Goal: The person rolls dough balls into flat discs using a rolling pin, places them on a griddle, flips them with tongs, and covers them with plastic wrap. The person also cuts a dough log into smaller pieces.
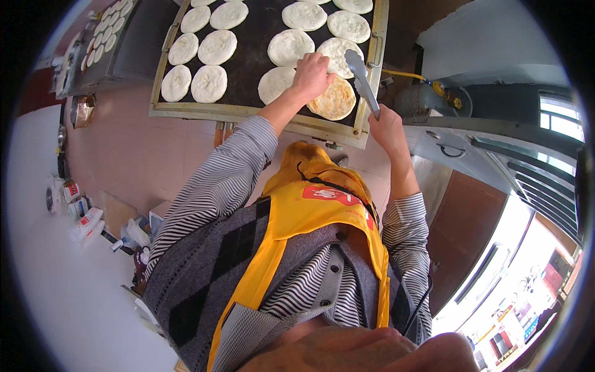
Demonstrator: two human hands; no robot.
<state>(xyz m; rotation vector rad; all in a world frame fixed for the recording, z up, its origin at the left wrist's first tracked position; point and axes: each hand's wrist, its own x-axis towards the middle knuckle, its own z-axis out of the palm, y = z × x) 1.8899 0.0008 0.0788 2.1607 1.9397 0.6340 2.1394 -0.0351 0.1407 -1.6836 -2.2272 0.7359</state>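
A dark flat griddle [246, 69] with a metal frame holds rows of round flatbreads. Most are pale, such as one flatbread [209, 83] at the left front. Browned patches cover the flatbread [332, 100] at the right front corner. My left hand [312, 76] is curled at that browned flatbread's upper left edge; its fingertips are partly hidden, so whether it pinches the bread cannot be told. Metal tongs [365, 81] are gripped in my right hand [388, 130] beside the griddle's right rim. Their scalloped tips lie over a pale flatbread [332, 51] behind the browned one.
Metal handles [377, 50] stick out from the griddle's sides. A gas cylinder [416, 102] with a yellow hose [404, 73] stands at the right, near a metal cabinet [446, 144]. More flatbreads lie on another surface [130, 42] at the far left. Bags [88, 223] line the left wall.
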